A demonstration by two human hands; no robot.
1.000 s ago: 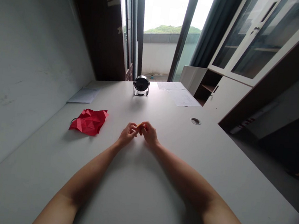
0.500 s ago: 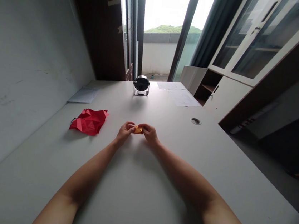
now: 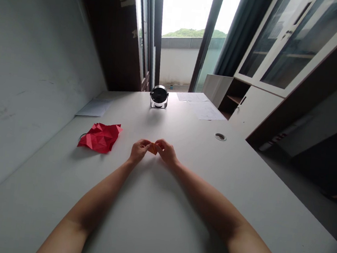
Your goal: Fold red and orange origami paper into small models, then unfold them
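1. White table [image 3: 151, 222]: bears every item below. Places are given from the small round desk fan [image 3: 159, 96], which stands upright at the table's far end, its face toward the camera.

2. Loose paper sheet [image 3: 94, 108]: lies flat, well left of the desk fan and slightly nearer the camera, beside the grey wall.

3. Thin black loop [image 3: 81, 136]: further left of the desk fan and nearer. It shows from under the left edge of item 4 and is too small to identify.

4. Red creased paper [image 3: 100, 137]: folded into raised triangular facets. It lies left of the desk fan and nearer, well apart from both hands.

5. Left hand [image 3: 138, 151]: well nearer than the desk fan, just left of its line. Thumb and fingertips pinch the left end of item 6, and the bare forearm runs back to the lower left.

6. Small orange folded paper [image 3: 154, 148]: straight in front of the desk fan and well nearer, held between the two hands low over the table. Whether it touches the surface cannot be told. Fingertips cover both its ends, so only a middle wedge shows.

7. Right hand [image 3: 167, 152]: just right of the desk fan's line, at the same nearness as item 5. Thumb and fingertips pinch the right end of item 6, and the forearm runs back to the lower right.

8. White printed sheets [image 3: 202, 108]: lie flat, right of the desk fan at the far end.

9. Round cable port [image 3: 220, 137]: set in the tabletop, right of the desk fan and nearer.

10. Glass-door cabinet [image 3: 287, 46]: far right of the desk fan, beyond the table's edge.
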